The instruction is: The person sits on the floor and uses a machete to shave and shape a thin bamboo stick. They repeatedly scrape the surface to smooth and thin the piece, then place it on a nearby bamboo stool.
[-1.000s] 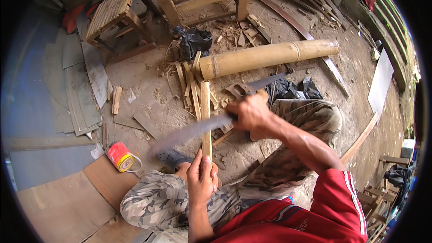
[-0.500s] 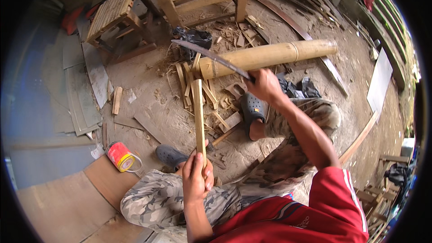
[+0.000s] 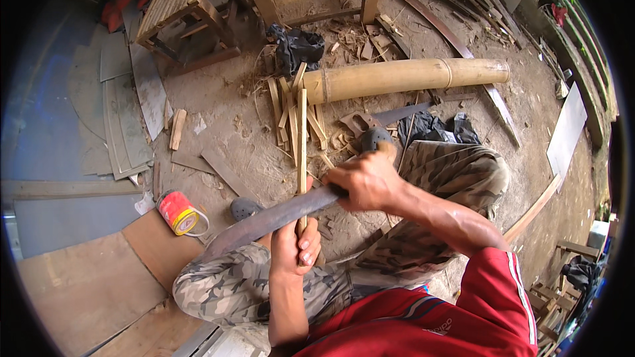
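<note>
My left hand [image 3: 294, 251] is closed round the lower end of a narrow bamboo strip [image 3: 302, 132], which points away from me. The grip of a machete is hidden in my closed right hand [image 3: 370, 182]. Its long dark blade [image 3: 264, 220] slants down to the left across the strip, just above my left fingers, its tip over my left knee. Whether the blade touches the strip I cannot tell. Beyond the strip's far end, several cut strips [image 3: 275, 109] lie beside a thick bamboo pole [image 3: 403, 79] on the ground.
A handsaw [image 3: 358, 123] lies near my right shoe, by black plastic [image 3: 442, 128]. To the left stands a red and yellow can [image 3: 180, 211] with a handle. Two bamboo-topped wooden stools [image 3: 178, 3] are at the back. Shavings and scraps litter the dirt floor.
My right hand has brought the machete down and toward me, from over the bamboo pole to across the strip near my left hand. The left hand keeps its hold.
</note>
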Available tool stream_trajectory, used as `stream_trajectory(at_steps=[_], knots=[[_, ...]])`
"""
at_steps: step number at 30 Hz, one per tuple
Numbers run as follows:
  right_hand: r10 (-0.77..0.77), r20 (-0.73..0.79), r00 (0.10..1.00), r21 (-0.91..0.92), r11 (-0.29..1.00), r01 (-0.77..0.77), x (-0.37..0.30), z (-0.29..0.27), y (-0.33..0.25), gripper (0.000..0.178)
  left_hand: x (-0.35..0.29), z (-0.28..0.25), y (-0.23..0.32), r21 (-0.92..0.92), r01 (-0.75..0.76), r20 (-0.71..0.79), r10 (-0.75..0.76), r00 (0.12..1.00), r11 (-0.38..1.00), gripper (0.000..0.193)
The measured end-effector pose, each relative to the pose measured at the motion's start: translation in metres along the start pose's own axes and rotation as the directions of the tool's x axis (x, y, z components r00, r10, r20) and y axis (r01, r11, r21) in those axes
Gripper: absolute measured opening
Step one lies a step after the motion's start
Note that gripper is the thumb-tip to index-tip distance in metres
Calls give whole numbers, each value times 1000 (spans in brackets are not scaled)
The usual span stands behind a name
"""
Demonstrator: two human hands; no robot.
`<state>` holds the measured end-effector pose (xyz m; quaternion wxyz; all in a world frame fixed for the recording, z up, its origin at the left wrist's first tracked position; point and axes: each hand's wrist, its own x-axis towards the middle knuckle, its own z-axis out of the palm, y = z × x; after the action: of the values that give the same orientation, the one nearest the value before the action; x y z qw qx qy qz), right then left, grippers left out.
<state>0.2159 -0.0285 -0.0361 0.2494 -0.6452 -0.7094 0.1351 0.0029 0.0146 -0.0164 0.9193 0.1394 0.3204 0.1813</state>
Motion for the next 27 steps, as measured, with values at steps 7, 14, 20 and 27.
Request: stream_trajectory(at_steps=[7, 14, 20, 27], knots=[[172, 72, 982, 3, 985, -173, -1, -3, 18, 13, -2, 17, -12, 306, -52, -245, 132, 960, 951, 47], [575, -122, 809, 9, 816, -578, 22, -10, 86, 20, -16, 15, -1, 397, -146, -116, 207, 971, 906, 46], [743, 193, 641, 419, 529, -738, 8, -11, 72, 48, 24, -6, -9, 656, -451, -41, 624, 780, 606, 30], [394, 535, 748, 613, 429, -664, -1, 7, 26, 47, 58, -10, -6, 624, -597, 122, 691, 712, 505, 30]])
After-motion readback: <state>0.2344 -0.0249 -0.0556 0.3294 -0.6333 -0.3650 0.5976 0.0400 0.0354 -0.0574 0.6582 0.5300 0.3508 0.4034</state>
